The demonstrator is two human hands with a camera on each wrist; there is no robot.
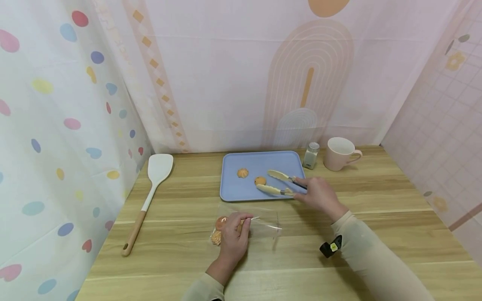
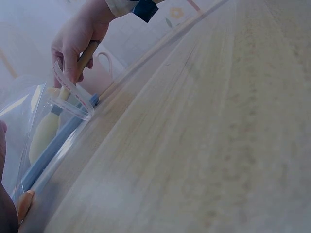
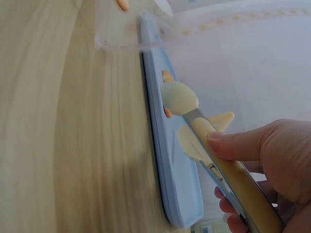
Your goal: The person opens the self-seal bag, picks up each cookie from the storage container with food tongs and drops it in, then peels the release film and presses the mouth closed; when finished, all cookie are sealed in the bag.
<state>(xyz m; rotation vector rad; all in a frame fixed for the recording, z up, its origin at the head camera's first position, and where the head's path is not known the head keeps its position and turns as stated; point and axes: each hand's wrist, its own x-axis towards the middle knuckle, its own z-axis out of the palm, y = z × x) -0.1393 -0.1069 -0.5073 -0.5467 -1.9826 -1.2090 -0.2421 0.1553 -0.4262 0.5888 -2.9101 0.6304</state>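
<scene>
In the head view my right hand (image 1: 320,195) grips a pair of cream-tipped tongs (image 1: 270,189), spread apart over a blue tray (image 1: 231,194). One tong tip is beside a round cookie (image 1: 260,180); a flower-shaped cookie (image 1: 242,172) lies farther left on the tray. My left hand (image 1: 234,238) pinches the edge of a clear plastic bag (image 1: 263,217) in front of the tray. Inside the bag's left end are a round cookie (image 1: 221,223) and a swirled cookie (image 1: 216,238); my fingers hide part of that end. In the right wrist view the thumb presses the tongs' handle (image 3: 233,179).
A white spatula (image 1: 160,167) with a wooden handle lies at the left. Behind the tray's right corner stand a glass shaker (image 1: 311,155) and a pink mug (image 1: 336,156). Patterned curtains (image 1: 211,75) hang along the back and sides of the wooden table (image 1: 180,263).
</scene>
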